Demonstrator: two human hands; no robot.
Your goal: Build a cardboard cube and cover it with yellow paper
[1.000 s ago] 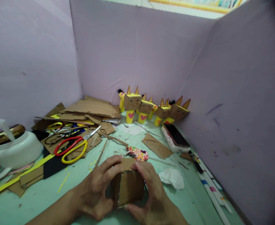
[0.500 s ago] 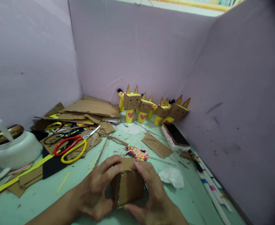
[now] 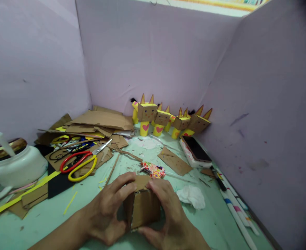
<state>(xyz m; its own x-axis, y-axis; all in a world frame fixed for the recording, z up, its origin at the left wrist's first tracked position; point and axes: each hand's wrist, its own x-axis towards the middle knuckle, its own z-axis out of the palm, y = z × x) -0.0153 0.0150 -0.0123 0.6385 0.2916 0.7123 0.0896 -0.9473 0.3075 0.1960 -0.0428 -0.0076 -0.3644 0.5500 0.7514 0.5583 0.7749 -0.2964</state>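
Between my two hands is a small brown cardboard box point(image 3: 145, 208), held low over the front of the green table. My left hand point(image 3: 108, 208) grips its left side, fingers on the upper edge and thumb low near the bottom corner. On the right side, my right hand point(image 3: 172, 215) presses the top edge with its fingers, its thumb at the lower edge. Just behind the box lies a floral-patterned piece point(image 3: 154, 170). A crumpled white tissue point(image 3: 191, 196) sits to the right of my right hand.
Scissors point(image 3: 86, 161) with red and yellow handles rest on cardboard scraps point(image 3: 98, 119) at left, near a white pot point(image 3: 19, 166). Several yellow cardboard animal figures point(image 3: 147, 116) stand at the back. A phone point(image 3: 196, 149) and markers point(image 3: 236, 208) lie along the right wall.
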